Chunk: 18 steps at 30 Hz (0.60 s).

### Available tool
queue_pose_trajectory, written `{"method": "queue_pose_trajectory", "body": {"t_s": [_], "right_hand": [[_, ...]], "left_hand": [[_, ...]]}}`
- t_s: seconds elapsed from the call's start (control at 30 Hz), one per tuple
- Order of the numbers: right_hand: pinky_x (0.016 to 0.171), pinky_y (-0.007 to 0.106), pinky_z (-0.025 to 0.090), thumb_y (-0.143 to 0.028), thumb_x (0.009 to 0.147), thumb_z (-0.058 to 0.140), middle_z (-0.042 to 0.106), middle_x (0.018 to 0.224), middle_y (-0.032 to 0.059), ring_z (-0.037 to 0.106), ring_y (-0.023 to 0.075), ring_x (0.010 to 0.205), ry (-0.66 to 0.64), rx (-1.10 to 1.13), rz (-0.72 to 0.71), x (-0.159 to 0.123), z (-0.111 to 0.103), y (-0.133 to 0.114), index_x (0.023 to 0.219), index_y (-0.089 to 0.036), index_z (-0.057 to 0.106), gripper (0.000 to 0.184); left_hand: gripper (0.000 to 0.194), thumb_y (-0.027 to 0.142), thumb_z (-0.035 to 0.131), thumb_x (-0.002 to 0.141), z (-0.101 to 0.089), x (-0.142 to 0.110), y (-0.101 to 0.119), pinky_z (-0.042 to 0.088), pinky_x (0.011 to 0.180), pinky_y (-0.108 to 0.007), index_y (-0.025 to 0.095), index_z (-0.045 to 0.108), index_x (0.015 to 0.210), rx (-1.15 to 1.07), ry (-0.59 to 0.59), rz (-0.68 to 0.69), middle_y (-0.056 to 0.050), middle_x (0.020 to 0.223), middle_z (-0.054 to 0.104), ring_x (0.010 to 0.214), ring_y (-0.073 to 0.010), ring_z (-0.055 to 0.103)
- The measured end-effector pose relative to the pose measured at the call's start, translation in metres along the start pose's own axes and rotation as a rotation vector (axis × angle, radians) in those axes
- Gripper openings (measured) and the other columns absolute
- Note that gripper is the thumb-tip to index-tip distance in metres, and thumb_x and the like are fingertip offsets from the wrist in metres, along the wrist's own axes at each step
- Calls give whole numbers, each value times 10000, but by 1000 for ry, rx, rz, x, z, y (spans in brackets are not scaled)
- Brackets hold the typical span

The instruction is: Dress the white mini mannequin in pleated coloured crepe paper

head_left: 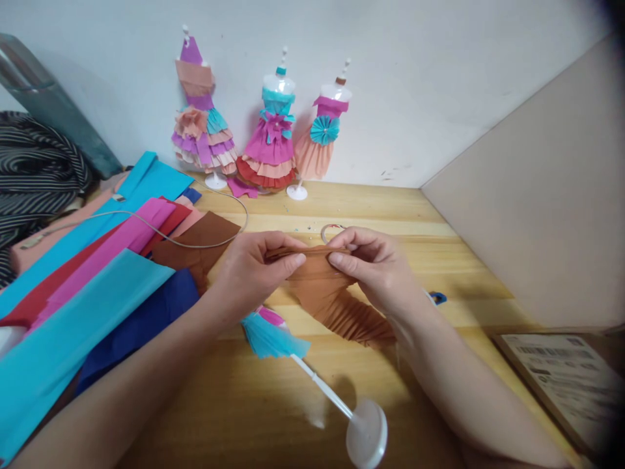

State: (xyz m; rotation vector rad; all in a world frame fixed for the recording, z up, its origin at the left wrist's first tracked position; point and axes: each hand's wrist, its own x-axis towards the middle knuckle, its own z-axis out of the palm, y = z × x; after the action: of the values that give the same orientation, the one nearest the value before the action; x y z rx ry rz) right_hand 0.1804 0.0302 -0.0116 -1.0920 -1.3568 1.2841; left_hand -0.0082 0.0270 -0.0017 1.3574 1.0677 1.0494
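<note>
Between both hands a strip of brown crepe paper [336, 303] is held up by its folded top edge. My left hand [256, 264] pinches that edge between thumb and fingers on the left. On the right, my right hand [368, 260] pinches it the same way, a short gap apart. The strip's crinkled, pleated lower part hangs down and to the right, towards my right wrist. Below the hands lies a small mannequin stand [325, 391] on its side, with a turquoise paper skirt [273, 335] and a bit of magenta on it; its upper end is hidden behind my left hand.
Three dressed mini mannequins [278, 140] stand against the wall. Coloured crepe paper sheets [107, 286] and a thin cable [195, 246] cover the left side. A cardboard box [551, 371] is at the right edge, and a blue-handled tool [438, 298] lies beyond my right wrist.
</note>
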Motion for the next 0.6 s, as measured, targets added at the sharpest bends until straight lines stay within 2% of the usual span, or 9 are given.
{"method": "queue_pose_trajectory", "body": {"t_s": [0.33, 0.6], "right_hand": [[488, 225, 389, -338, 609, 830, 587, 564, -32, 503, 93, 492, 33, 117, 42, 0, -1, 1, 718, -190, 677, 239], [493, 216, 413, -284, 597, 838, 633, 571, -24, 540, 94, 500, 29, 184, 34, 2, -3, 1, 698, -203, 715, 178]], "left_hand": [[154, 195, 698, 639, 0, 1, 0, 476, 583, -224, 128, 731, 773, -63, -3, -38, -2, 647, 695, 590, -110, 596], [153, 184, 696, 663, -2, 2, -2, 534, 681, -263, 137, 754, 797, -58, 13, 29, -37, 745, 747, 726, -170, 679]]}}
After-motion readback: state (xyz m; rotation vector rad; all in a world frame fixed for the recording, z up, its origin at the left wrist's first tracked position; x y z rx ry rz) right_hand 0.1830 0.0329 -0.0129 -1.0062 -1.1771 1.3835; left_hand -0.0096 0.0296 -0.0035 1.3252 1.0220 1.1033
